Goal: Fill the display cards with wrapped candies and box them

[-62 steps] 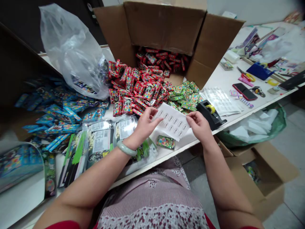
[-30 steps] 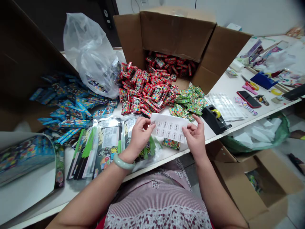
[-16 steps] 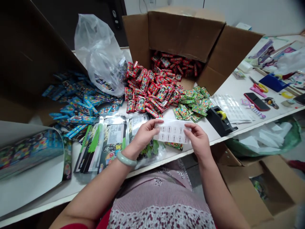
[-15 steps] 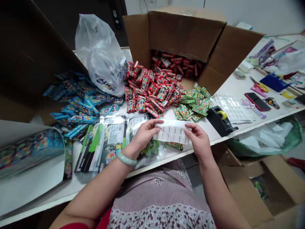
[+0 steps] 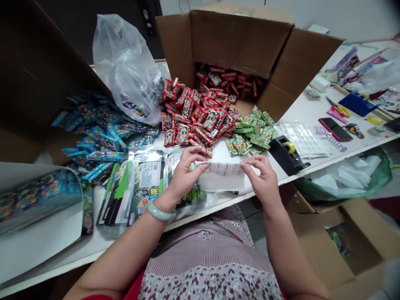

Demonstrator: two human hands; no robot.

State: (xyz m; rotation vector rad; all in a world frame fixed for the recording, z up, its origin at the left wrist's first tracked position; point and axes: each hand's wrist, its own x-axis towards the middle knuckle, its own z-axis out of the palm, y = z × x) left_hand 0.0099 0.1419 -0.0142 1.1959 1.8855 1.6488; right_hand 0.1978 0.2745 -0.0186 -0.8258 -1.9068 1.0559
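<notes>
A white sticker sheet [image 5: 223, 177] is stretched between my two hands above the front edge of the table. My left hand [image 5: 187, 173] pinches its left end, and a pale green bangle circles that wrist. At the other end my right hand [image 5: 261, 175] grips the sheet between thumb and fingers. Its upper edge is folded over, and faint round prints show through. Beneath my left hand lie black-and-green printed pouches [image 5: 146, 179]. Beyond the sheet are small green packets [image 5: 250, 135] and a heap of red packets [image 5: 200, 114].
Blue packets [image 5: 106, 135] spread at the left beside a clear plastic bag [image 5: 121, 62]. An open carton [image 5: 231, 41] stands behind the red heap. A black tape dispenser [image 5: 286, 156] sits right of my hand, with a phone [image 5: 336, 129] and scissors [image 5: 339, 107] farther off.
The sticker sheet was lying face up with rows of round prints showing. Now its top is folded over and mostly blank backing shows. Both hands stay on its ends.
</notes>
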